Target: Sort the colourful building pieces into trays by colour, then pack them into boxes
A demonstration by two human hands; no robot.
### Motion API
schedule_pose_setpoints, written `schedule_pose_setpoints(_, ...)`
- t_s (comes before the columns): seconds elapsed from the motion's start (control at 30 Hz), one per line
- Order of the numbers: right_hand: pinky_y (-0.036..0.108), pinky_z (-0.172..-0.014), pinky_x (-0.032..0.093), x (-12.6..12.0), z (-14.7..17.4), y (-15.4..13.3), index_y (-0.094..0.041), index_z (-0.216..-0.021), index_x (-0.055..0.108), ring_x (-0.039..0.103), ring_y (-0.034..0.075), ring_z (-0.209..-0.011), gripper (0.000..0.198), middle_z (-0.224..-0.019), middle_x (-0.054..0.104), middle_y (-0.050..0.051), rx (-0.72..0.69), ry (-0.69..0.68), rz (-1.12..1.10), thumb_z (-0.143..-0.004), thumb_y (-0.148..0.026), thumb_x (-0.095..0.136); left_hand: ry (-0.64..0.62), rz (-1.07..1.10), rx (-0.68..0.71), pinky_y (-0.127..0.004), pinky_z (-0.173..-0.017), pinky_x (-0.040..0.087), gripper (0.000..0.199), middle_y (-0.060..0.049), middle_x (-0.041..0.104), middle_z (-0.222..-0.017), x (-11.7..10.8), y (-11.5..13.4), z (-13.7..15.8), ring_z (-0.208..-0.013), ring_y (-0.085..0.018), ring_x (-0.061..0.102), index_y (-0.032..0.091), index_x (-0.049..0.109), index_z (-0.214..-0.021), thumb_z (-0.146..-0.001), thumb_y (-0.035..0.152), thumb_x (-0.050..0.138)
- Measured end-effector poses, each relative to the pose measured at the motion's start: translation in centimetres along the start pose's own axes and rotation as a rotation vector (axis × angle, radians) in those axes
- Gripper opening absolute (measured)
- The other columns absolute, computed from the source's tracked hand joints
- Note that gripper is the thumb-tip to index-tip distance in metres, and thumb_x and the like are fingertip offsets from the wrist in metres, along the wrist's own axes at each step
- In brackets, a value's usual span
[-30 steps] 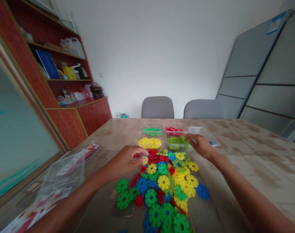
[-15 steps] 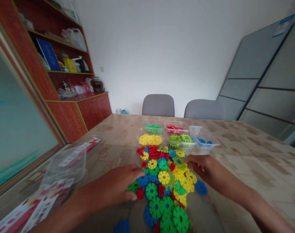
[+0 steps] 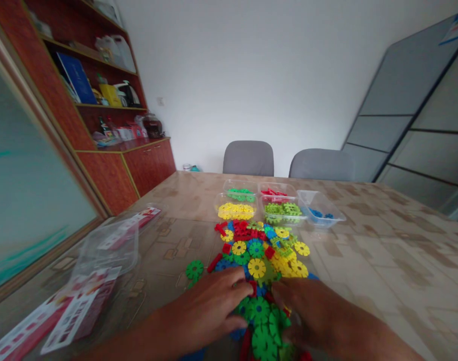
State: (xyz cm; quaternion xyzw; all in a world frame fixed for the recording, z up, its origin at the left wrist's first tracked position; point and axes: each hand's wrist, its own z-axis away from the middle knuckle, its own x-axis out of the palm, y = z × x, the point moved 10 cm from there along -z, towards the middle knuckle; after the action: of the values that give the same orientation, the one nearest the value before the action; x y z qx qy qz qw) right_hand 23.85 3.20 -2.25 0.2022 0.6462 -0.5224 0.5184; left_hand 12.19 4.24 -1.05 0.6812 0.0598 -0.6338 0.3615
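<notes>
A heap of snowflake-shaped plastic building discs and small red pieces lies on the table in front of me. My left hand rests against the heap's left side, fingers stretched and thumb apart, beside green discs and a red piece. Across from it, my right hand reaches over the near right part, blurred, with finger and thumb apart around the green discs. Nothing held shows in either hand. Beyond both hands lie yellow discs and red pieces. A green disc sits apart at the left.
Behind the heap stand clear tubs with sorted pieces: yellow, lime green, green, red and blue. A clear plastic lid and printed cards lie at left. Grey chairs stand beyond the table.
Both hands have moved nearer to me and closer together over the green discs. A green disc and a long red piece now show left of the heap; a yellow disc shows at its right.
</notes>
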Motion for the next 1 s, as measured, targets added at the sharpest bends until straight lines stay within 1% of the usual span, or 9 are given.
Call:
schedule_pose_setpoints(0.1,0.026,-0.054,0.034,0.4,-0.7,0.7,-0.02,-0.077,0.061,0.057,0.016,-0.066,0.014,-0.076,0.066,0.0,0.001,-0.017,0.047,-0.068,-0.011,0.065,-0.02,-0.03,-0.01,-0.03,-0.083,0.045,0.035,-0.005,0.057,-0.109,0.8,0.2,-0.5,-0.099,-0.023,0.056,0.023,0.057,-0.108,-0.078,0.03,0.074)
schedule_pose_setpoints(0.17,0.025,-0.053,0.032,0.2,-0.9,0.7,-0.02,-0.077,0.06,0.056,0.014,-0.063,0.013,-0.075,0.065,-0.001,-0.013,-0.01,0.044,-0.071,-0.009,0.063,-0.034,-0.048,-0.012,-0.03,-0.081,0.046,0.033,-0.005,0.057,-0.108,0.8,0.2,-0.5,-0.098,-0.023,0.056,0.021,0.058,-0.104,-0.078,0.03,0.074)
schedule_pose_setpoints(0.23,0.026,-0.057,0.035,-0.1,-0.8,0.3,-0.021,-0.083,0.061,0.058,0.016,-0.069,0.015,-0.081,0.066,0.0,-0.021,-0.008,0.031,-0.071,-0.013,0.066,-0.048,-0.047,-0.009,-0.029,-0.082,0.045,0.032,-0.005,0.057,-0.107,0.6,0.1,-0.4,-0.098,-0.023,0.056,0.02,0.057,-0.103,-0.078,0.029,0.074)
schedule_pose_setpoints(0.37,0.03,-0.066,0.041,0.2,-0.2,-0.3,-0.02,-0.095,0.063,0.059,0.023,-0.082,0.033,-0.094,0.066,0.005,0.007,-0.066,0.025,-0.065,-0.02,0.075,-0.081,-0.004,-0.015,-0.028,-0.082,0.044,0.029,-0.004,0.056,-0.108,0.2,-0.1,-0.1,-0.098,-0.021,0.055,0.019,0.056,-0.102,-0.078,0.019,0.073)
schedule_pose_setpoints(0.47,0.03,-0.067,0.042,0.4,-0.1,-0.4,-0.019,-0.094,0.063,0.059,0.023,-0.082,0.033,-0.095,0.066,0.005,0.022,-0.101,0.029,-0.064,-0.018,0.076,-0.079,0.03,-0.024,-0.029,-0.085,0.042,0.034,-0.004,0.055,-0.112,-0.1,-0.5,0.1,-0.103,-0.023,0.053,0.021,0.055,-0.108,-0.08,0.025,0.072)
schedule_pose_setpoints(0.57,0.029,-0.062,0.039,0.3,-0.2,-0.1,-0.018,-0.089,0.063,0.058,0.021,-0.078,0.027,-0.089,0.066,0.003,0.043,-0.102,0.033,-0.065,-0.017,0.075,-0.094,0.036,-0.029,-0.03,-0.087,0.04,0.044,-0.004,0.053,-0.114,0.0,-0.9,0.4,-0.105,-0.024,0.051,0.023,0.054,-0.111,-0.074,0.03,0.078)
schedule_pose_setpoints(0.67,0.026,-0.056,0.034,0.1,-0.4,0.3,-0.019,-0.085,0.062,0.056,0.017,-0.07,0.024,-0.082,0.065,0.001,0.048,-0.088,0.015,-0.065,-0.017,0.074,-0.105,0.022,-0.004,-0.029,-0.087,0.039,0.048,-0.003,0.052,-0.115,0.3,-0.9,0.6,-0.105,-0.023,0.05,0.022,0.054,-0.107,-0.069,0.025,0.082)
schedule_pose_setpoints(0.87,0.019,-0.049,0.031,0.2,-1.0,0.7,-0.019,-0.081,0.059,0.054,0.01,-0.06,0.021,-0.069,0.061,-0.005,-0.025,-0.055,-0.122,-0.067,-0.005,0.066,-0.104,0.036,-0.024,-0.025,-0.074,0.037,0.04,0.0,0.057,-0.103,0.5,-1.4,0.6,-0.095,-0.021,0.054,0.022,0.052,-0.097,-0.069,0.021,0.081)
schedule_pose_setpoints(1.0,0.018,-0.051,0.034,-0.3,-1.2,0.3,-0.019,-0.08,0.058,0.051,0.008,-0.059,0.016,-0.066,0.057,-0.006,-0.063,-0.057,-0.234,-0.073,-0.006,0.065,-0.025,0.109,-0.013,-0.023,-0.073,0.036,0.028,0.002,0.059,-0.097,-0.5,-2.0,0.4,-0.092,-0.018,0.055,0.023,0.054,-0.097,-0.077,0.01,0.068)
